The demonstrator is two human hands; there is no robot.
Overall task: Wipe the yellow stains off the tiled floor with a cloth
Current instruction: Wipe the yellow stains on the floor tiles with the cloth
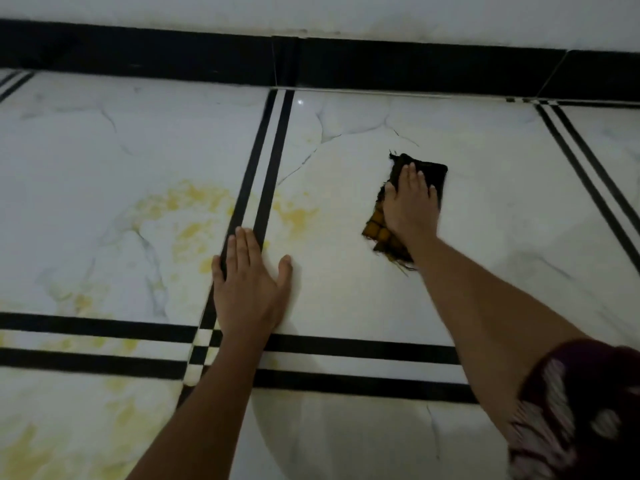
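Note:
My right hand [410, 202] presses flat on a dark cloth [429, 171] with a yellow-checked end, on a white marble-look floor tile [485, 209]. My left hand [251, 289] lies flat on the floor, fingers apart, across the black double stripe [266, 161], holding nothing. Yellow stains [194, 216] spread over the tile left of the stripe, and a smaller patch [298, 216] sits just right of it, between my two hands. More yellow stains [31, 445] cover the lower left tile.
A black skirting band [381, 67] runs along the white wall at the top. Black double stripes [346, 362] cross the floor below my hands, and another pair [588, 174] runs on the right. A dark patterned sleeve [581, 417] fills the lower right corner.

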